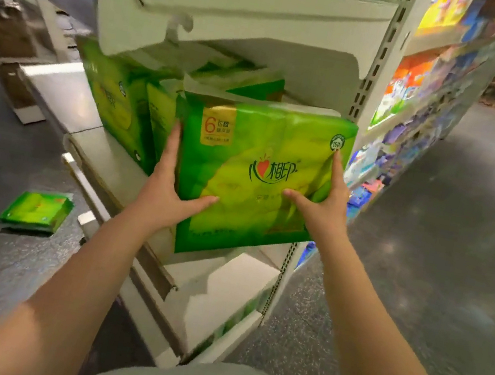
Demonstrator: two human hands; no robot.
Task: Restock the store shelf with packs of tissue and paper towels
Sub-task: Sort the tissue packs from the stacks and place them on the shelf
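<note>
Head view | left hand (170,187) and right hand (324,201) are flat-fingered, pressing green plastic tissue pack (257,182) | pushing squarely should seat it on white metal shelf (244,272).

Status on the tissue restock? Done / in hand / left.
Done: several green plastic tissue packs already stand on the white metal shelf. In hand: left hand and right hand press a green six-pack in. Left: two green packs on the floor.
</note>
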